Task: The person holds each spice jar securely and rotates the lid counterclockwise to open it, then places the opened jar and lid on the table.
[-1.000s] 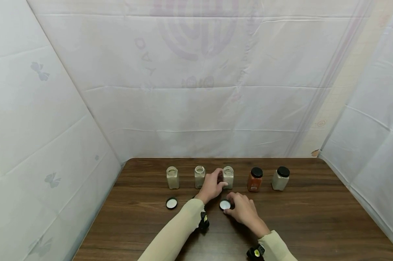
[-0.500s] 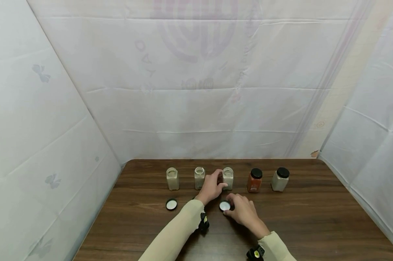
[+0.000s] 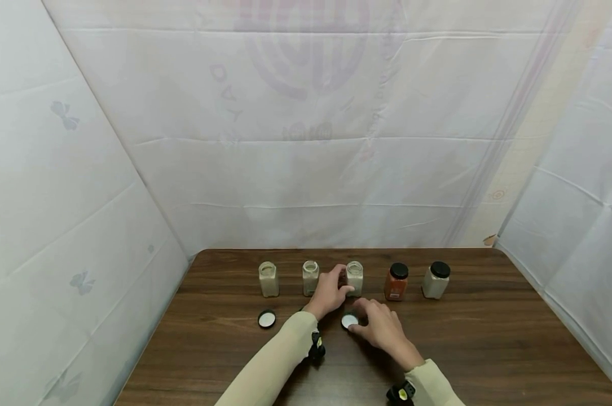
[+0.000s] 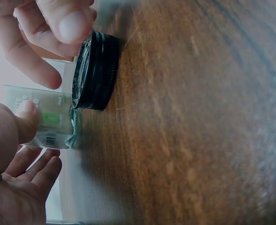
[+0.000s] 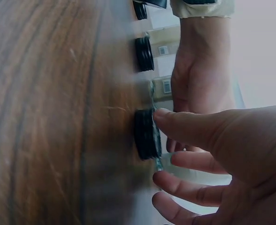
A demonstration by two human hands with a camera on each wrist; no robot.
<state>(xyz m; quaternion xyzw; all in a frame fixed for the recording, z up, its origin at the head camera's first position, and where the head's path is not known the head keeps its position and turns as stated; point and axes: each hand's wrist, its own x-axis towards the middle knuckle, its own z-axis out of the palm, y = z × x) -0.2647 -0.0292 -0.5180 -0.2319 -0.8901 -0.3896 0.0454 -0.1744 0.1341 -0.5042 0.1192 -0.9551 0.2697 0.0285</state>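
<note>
My left hand (image 3: 328,290) grips an uncapped glass jar (image 3: 354,277) of pale contents, its thumb on the front and a finger reaching round the left side. In the left wrist view, that thumb lies against the labelled face of the jar (image 4: 53,115). Just in front of it, a black screw lid (image 3: 349,321) rests upside down on the table, white liner up. My right hand (image 3: 383,330) is beside this lid, fingers spread and relaxed. The right wrist view has its thumb tip right at the rim of the lid (image 5: 146,133), the other fingers apart from it.
Two more uncapped jars, one at the far left (image 3: 269,279) and one nearer my hand (image 3: 310,276), stand in the row. Rightward are black-capped jars, one orange-red (image 3: 397,282) and one pale (image 3: 436,280). Another upturned lid (image 3: 267,319) lies front left on the brown wooden table (image 3: 488,338).
My right hand has shifted slightly right, its fingers loosening from the lid, which stays on the table. My left hand keeps its place on the jar.
</note>
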